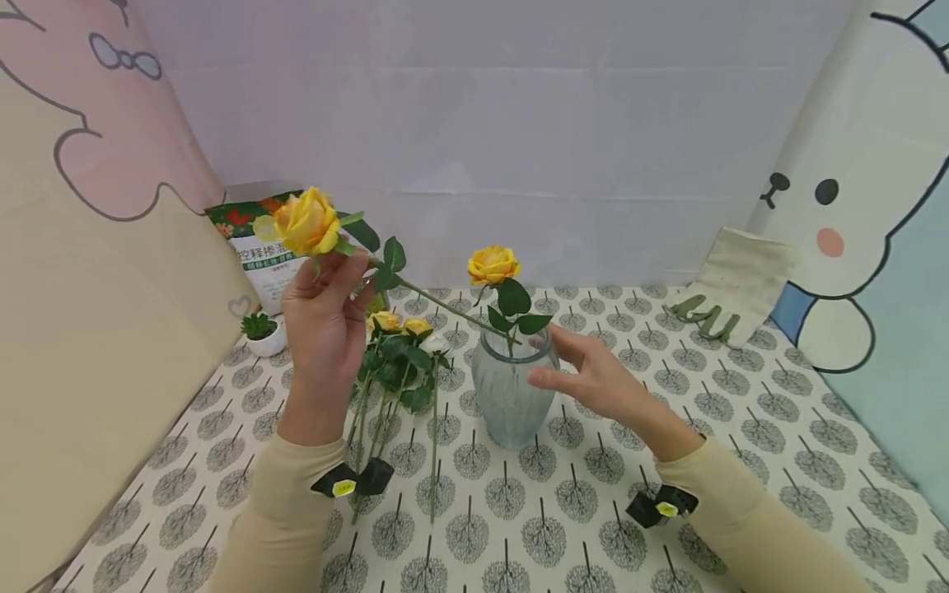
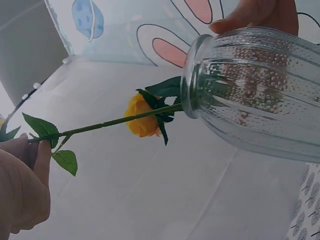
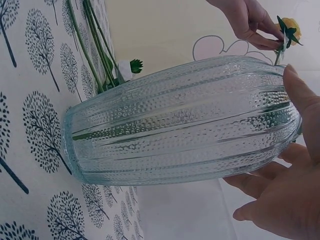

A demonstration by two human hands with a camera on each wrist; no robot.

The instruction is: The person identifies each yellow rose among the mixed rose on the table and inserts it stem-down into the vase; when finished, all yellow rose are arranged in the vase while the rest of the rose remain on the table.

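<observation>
My left hand (image 1: 326, 301) pinches the stem of a yellow rose (image 1: 307, 222) close under its bloom. The rose leans left, its stem (image 2: 107, 123) slanting down to the mouth of a ribbed glass vase (image 1: 511, 395). Another yellow rose (image 1: 493, 265) stands in the vase, with green leaves above the rim. My right hand (image 1: 596, 379) holds the vase near its top, the thumb (image 3: 300, 92) on one side and the fingers (image 3: 255, 182) on the other. Through the textured glass, a green stem shows blurred in the right wrist view.
Several roses with yellow and white blooms (image 1: 400, 362) lie left of the vase on the tree-patterned cloth (image 1: 541, 535). A small potted succulent (image 1: 263, 333) and a printed bag (image 1: 259, 255) stand at the back left. Gloves (image 1: 741, 284) lean at the back right.
</observation>
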